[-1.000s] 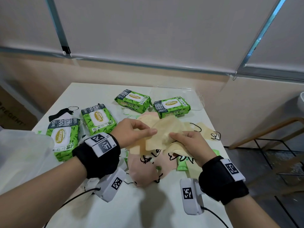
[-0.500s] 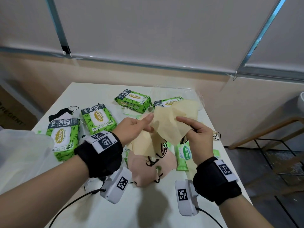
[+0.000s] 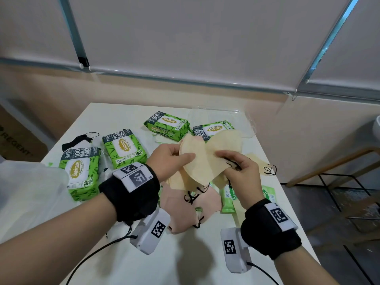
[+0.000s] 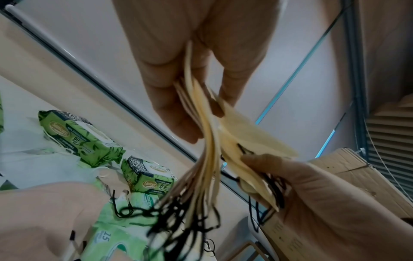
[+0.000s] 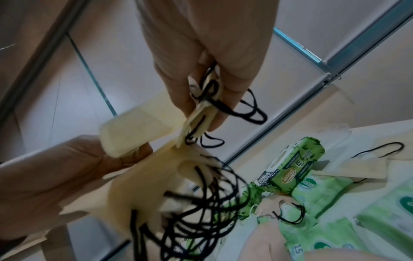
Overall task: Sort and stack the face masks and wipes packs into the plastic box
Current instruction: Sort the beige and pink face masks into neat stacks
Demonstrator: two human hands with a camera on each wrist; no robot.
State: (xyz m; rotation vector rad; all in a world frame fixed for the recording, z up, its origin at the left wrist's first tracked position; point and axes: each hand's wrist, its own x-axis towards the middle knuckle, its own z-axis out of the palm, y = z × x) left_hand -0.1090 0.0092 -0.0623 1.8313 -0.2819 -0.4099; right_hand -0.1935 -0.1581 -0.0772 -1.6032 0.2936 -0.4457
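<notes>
While we look down at the white tabletop, we see at the far left a black mask near the edge, then two green wipes packs, one nearer us and one just behind it. Next, our left hand is lifted over the tabletop, thumb and fingers pinching a stack of cream masks, whose black ear loops dangle below in the left wrist view. Beneath the stack a pink mask lies flat. Behind the hands sit two more wipes packs, and beyond them, at the far edge, the clear plastic box, faint and hard to make out. Our right hand pinches the other end of a cream mask, a loop caught between its fingers. Under that hand lie pale green small packs, and to the right a single cream mask lies flat on the tabletop with its black loop.
</notes>
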